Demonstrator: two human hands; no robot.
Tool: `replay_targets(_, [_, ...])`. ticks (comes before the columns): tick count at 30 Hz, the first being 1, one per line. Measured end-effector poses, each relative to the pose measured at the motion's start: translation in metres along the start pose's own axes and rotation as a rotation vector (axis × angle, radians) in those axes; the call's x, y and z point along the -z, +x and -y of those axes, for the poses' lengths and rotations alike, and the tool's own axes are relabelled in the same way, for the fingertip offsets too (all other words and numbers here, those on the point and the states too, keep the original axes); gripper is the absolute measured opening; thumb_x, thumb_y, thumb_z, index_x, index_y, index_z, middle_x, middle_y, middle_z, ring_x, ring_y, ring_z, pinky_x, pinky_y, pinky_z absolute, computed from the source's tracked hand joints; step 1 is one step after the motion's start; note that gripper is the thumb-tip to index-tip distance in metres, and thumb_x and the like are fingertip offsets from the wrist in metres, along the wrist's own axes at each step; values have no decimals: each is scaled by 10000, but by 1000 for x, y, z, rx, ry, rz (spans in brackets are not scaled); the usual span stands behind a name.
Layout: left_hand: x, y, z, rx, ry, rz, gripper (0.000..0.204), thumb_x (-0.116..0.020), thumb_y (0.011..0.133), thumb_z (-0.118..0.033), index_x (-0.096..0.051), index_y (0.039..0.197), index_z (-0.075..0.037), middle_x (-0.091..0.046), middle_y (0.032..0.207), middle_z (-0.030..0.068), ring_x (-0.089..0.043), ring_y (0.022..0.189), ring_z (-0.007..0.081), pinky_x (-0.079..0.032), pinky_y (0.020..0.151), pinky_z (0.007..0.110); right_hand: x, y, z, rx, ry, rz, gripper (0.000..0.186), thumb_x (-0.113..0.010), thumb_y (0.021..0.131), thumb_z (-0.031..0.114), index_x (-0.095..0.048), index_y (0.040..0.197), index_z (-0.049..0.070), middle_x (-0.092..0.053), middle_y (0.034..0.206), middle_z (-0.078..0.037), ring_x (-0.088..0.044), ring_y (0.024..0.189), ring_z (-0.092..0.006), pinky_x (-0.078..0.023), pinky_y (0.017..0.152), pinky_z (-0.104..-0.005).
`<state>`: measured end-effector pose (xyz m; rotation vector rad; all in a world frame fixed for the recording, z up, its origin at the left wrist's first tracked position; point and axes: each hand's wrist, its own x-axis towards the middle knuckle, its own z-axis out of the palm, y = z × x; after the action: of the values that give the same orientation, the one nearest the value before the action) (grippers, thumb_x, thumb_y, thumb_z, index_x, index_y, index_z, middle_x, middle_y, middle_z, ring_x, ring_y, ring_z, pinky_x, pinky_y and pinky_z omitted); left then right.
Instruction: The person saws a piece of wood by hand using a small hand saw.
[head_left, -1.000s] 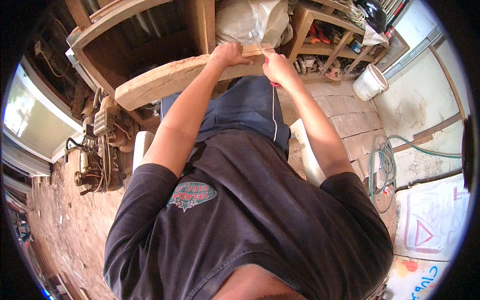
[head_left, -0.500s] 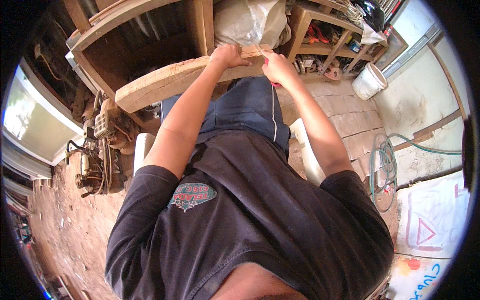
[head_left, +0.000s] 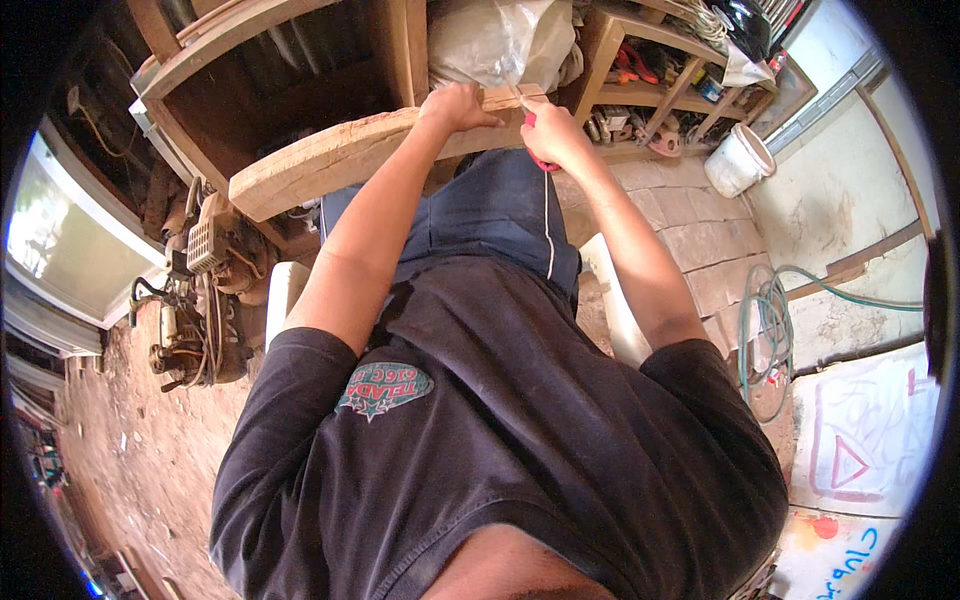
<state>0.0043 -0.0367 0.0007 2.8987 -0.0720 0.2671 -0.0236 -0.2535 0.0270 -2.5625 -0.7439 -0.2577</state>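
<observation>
A thick wooden beam (head_left: 325, 160) lies crosswise in front of me, above my thighs. Near its right end, my left hand (head_left: 460, 108) presses down on the top and grips it, thumb pointing right. My right hand (head_left: 556, 134) is closed round the red handle of a handsaw (head_left: 542, 162). The narrow strip of blade that shows runs forward from my fist at the beam's right end; its cutting edge and most of its length cannot be made out.
Behind the beam stands a wooden shelf frame (head_left: 408, 60) with a plastic-covered bundle (head_left: 490, 45). A white bucket (head_left: 740, 160) and a coiled green hose (head_left: 768, 325) are to the right. At left, an old motor-like machine (head_left: 200, 310) sits on the dirt floor.
My right hand has shifted slightly back and up with the handsaw, and more of the red handle shows. My left hand and the beam stay nearly where they were.
</observation>
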Motion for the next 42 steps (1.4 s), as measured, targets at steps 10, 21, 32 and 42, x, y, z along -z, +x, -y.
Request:
replay_targets(10, [-1, 1, 2, 1, 7, 96, 974, -736, 678, -879, -753, 1194, -53, -740, 1224, 242, -707, 1170, 405, -563, 1003, 506, 14, -23, -2, -50, 192, -12, 548, -673, 926, 258, -615, 1440, 79, -723, 1179, -298, -706, 1141, -434, -555, 1007, -496])
replay_targets(21, [9, 38, 49, -150, -45, 309, 940, -809, 697, -761, -673, 1165, 43, -719, 1192, 280, -702, 1150, 381, -533, 976, 459, -41, 12, -43, -141, 491, -294, 699, -743, 925, 374, -535, 1495, 27, -719, 1262, -261, -704, 1169, -386, -535, 1015, -435])
replay_targets(32, [22, 23, 56, -150, -242, 373, 766, -877, 731, -615, -608, 1055, 25, -623, 802, 146, -604, 770, 301, -477, 717, 447, -2, -13, -47, -213, 725, -338, 451, -731, 960, 128, -601, 1366, -17, -731, 1027, -127, -705, 903, -195, -569, 839, -361])
replay_targets(42, [42, 10, 66, -26, -324, 358, 753, -844, 734, -657, -707, 1104, -15, -752, 926, 220, -747, 891, 409, -574, 797, 483, 5, -12, -33, -481, 919, -84, 319, -706, 973, 50, -639, 1279, -13, -695, 1033, -36, -658, 899, -107, -559, 801, -299])
